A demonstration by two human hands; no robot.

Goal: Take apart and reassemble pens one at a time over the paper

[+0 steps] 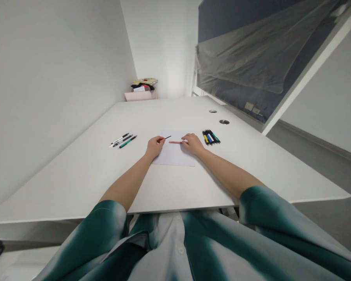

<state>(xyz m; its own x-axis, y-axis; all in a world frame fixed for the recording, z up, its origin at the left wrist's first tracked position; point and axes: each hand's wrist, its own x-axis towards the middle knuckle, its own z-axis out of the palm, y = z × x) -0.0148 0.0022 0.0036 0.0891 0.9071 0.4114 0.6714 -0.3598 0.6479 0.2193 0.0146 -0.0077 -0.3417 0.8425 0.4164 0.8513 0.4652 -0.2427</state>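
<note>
A sheet of white paper [174, 159] lies flat on the white table, with both hands over it. My left hand [155, 147] is closed at the paper's left side, pinching a thin black stick [168, 137] that points right. Across from it, the fingers of my right hand [192, 144] close on the end of a slim red pen-like stick [174, 142], which points left. The tips of the two sticks are close but apart. Their kind is too small to make out for sure.
Several pens [123, 140] lie loosely to the left of the paper. On the right, several pens or markers [211, 137] are lined up side by side. Two round metal grommets [224, 122] sit near the table's right edge. A box with folded items [138, 95] stands at the far end.
</note>
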